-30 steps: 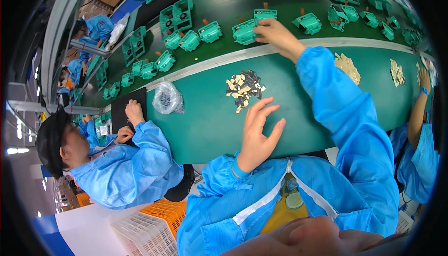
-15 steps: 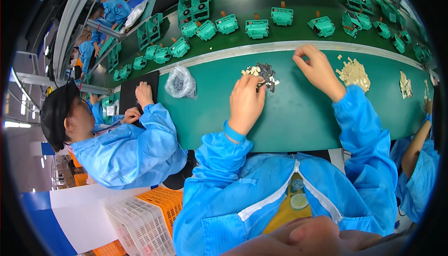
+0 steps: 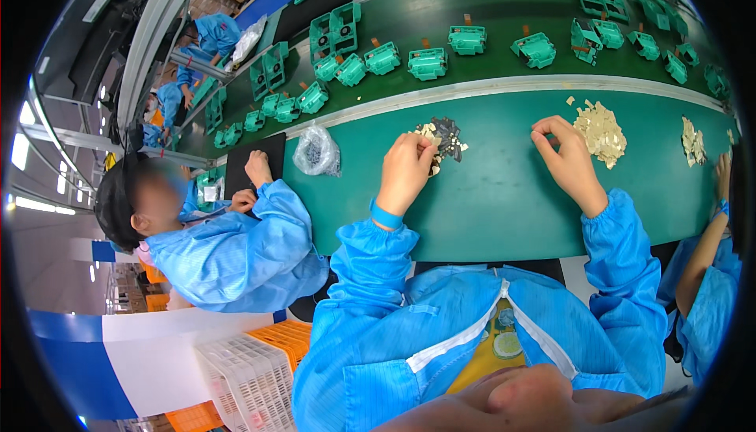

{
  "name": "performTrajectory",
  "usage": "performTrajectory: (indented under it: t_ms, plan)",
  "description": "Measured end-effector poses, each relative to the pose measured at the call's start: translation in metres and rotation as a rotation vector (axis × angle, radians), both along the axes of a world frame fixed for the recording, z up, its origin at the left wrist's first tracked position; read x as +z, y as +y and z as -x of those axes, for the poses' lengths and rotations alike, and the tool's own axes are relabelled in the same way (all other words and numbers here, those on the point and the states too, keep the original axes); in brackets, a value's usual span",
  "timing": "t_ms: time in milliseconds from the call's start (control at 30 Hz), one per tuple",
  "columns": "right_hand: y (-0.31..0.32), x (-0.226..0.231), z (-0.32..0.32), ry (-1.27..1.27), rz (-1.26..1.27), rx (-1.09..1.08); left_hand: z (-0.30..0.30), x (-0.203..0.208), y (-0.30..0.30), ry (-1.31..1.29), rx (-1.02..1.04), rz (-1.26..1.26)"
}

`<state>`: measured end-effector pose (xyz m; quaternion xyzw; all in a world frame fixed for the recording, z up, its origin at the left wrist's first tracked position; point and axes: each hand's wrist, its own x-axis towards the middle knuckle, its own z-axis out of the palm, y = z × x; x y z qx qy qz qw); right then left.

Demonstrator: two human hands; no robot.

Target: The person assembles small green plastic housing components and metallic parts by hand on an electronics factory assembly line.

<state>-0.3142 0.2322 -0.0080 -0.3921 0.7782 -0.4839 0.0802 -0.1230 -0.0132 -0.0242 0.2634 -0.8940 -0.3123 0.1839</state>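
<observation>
My left hand (image 3: pixel 405 170) is at the near left edge of a small mixed pile (image 3: pixel 447 137) of dark grey and cream pieces, partly covering it. Its fingers are curled in toward the thumb, and whatever they pinch is hidden. Just left of a larger pile of flat cream pieces (image 3: pixel 602 134), my right hand (image 3: pixel 568 166) hovers over the green work surface (image 3: pixel 488 188). Its thumb and index finger are bent toward each other; anything between them is too small to make out.
A clear plastic bag (image 3: pixel 317 152) of dark parts stands to the left, near a co-worker (image 3: pixel 228 251) at a black mat. Beyond a metal rail (image 3: pixel 504 85), green housings (image 3: pixel 428 63) stand on a dark green belt. Another cream pile (image 3: pixel 693 142) is at right.
My right hand has come back toward me and closer to the large cream pile. My left hand has drawn slightly left, uncovering more of the mixed pile. The whole view has shifted a little.
</observation>
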Motion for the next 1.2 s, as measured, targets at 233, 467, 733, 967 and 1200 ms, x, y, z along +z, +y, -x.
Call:
performTrajectory:
  t_ms: [233,467,733,967,1200]
  plan:
    - [0.01,-0.001,0.005,-0.07,0.036,0.018,0.005,0.021,0.009,-0.026,0.016,0.002]
    - [0.02,-0.001,0.009,-0.116,0.028,0.034,0.014,0.027,0.009,-0.251,0.046,0.074]
    - [0.026,0.0,0.009,-0.074,0.094,0.072,0.011,0.031,0.008,-0.137,0.068,0.068]
    - [0.03,0.003,0.013,-0.136,0.052,0.089,0.032,0.051,0.039,-0.138,0.028,-0.124]
    - [0.029,-0.006,0.016,-0.141,0.047,0.082,0.024,0.03,0.027,-0.209,-0.097,0.116]
